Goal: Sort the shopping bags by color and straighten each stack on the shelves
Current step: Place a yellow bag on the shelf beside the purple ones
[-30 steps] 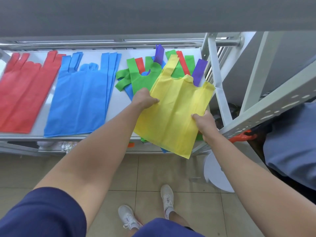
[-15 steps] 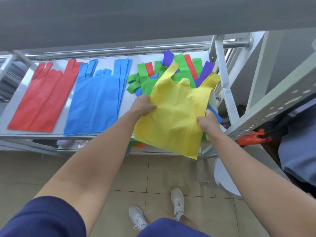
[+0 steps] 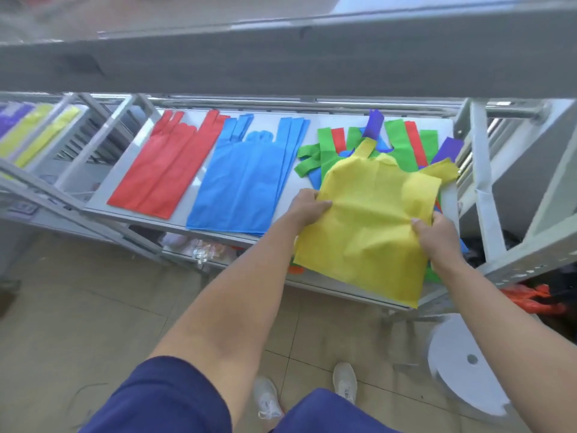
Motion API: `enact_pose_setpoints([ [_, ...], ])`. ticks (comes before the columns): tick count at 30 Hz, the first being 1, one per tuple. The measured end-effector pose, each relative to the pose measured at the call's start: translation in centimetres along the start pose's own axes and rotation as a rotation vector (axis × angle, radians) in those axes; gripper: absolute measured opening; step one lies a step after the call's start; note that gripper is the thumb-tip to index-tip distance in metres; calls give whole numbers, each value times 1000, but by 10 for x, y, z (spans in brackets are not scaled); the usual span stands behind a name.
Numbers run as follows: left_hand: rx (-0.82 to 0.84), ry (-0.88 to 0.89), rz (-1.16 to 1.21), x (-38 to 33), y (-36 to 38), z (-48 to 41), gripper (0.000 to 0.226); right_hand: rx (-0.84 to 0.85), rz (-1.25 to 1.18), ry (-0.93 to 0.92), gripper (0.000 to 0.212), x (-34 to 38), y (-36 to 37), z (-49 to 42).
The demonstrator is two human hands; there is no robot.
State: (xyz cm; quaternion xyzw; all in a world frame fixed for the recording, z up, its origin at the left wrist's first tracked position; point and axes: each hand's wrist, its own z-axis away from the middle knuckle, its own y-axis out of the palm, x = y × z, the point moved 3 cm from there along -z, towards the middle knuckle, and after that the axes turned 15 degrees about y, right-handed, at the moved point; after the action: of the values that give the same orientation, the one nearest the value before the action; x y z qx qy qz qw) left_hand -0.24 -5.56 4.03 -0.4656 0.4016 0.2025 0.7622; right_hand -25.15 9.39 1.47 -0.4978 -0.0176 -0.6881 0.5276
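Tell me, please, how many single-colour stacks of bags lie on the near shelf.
2: the red stack at the left end of the shelf and the blue stack beside it, to its right. The mixed pile under the held yellow bag may hide more.

text: none legible | labels: none | numbers: none

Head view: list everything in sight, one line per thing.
red stack: one, red, shelf left
blue stack: one, blue, shelf middle
mixed pile: one, green, red, blue, purple, shelf right
yellow bag: one, yellow, held over mixed pile
shelf: one, grey-white, ahead
side bags: several, yellow and purple, far-left rack
round object: one, white, floor right
shoes: two, white, floor
left hand: one, fingers grip yellow bag's left edge
right hand: one, fingers grip its right edge
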Motion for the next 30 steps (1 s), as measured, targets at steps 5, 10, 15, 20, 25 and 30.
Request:
enact_pose_setpoints([
  [5, -195, -7, 190, 28, -60, 33, 24, 86, -94, -120, 24, 56, 37, 24],
  [10, -448, -64, 76, 77, -142, 93, 17, 276, -66, -209, 28, 122, 118, 78],
  [15, -638, -125, 170, 144, -223, 176, 19, 406, 57, -305, 28, 158, 215, 147],
  [20, -849, -246, 246, 224, -280, 275, 12, 580, 181, -395, 22, 174, 316, 236],
  [25, -1027, -399, 400, 339, -309, 378, 19, 704, 415, -502, 28, 174, 438, 329],
  [30, -1165, -391, 596, 412, -348, 456, 5, 806, 513, -524, 22, 177, 545, 418],
])
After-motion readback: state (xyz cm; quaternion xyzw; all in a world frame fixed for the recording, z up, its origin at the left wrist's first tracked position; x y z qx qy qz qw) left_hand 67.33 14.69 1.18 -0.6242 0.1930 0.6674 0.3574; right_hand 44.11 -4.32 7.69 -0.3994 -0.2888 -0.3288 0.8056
